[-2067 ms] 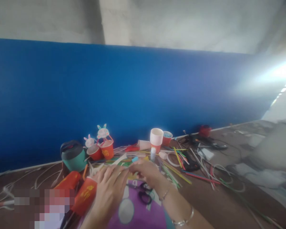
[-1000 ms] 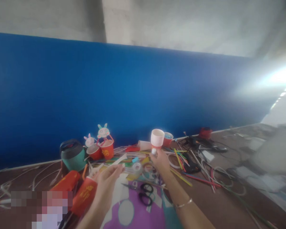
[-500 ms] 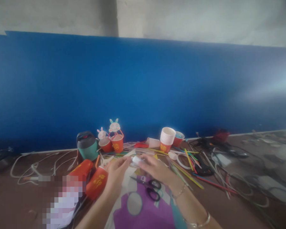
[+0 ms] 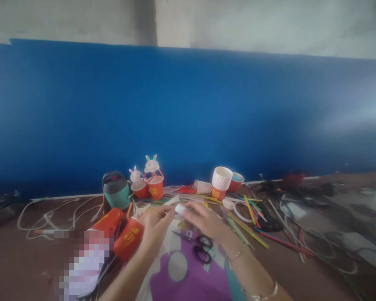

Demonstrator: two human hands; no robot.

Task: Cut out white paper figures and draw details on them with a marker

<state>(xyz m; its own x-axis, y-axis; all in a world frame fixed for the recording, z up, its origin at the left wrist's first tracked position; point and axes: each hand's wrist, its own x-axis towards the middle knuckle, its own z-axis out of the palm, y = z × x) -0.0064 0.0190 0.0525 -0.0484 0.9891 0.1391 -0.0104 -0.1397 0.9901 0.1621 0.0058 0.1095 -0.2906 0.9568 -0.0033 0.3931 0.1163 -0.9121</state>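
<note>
My right hand [image 4: 202,219] is closed around a small white rounded piece [image 4: 181,209], whose exact kind I cannot make out. My left hand [image 4: 157,223] meets it from the other side, thumb and fingertips pinched together at its edge; what lies between them is too small to tell. Below both hands, black-handled scissors [image 4: 203,251] lie on a sheet of purple paper [image 4: 194,281] with a pale oval [image 4: 177,266] on it. An orange-red paper cup [image 4: 129,239] lies on its side by my left wrist.
Behind my hands stand cups with rabbit figures [image 4: 152,165], a teal and grey container [image 4: 116,192] and a stack of paper cups [image 4: 222,179]. Coloured sticks [image 4: 247,230] and a white ring [image 4: 242,212] lie to the right. Cables [image 4: 319,246] spread over both sides, before a blue wall panel [image 4: 188,113].
The view has shifted slightly. Both hands stay together at the white piece, which has turned a little between the fingers.
</note>
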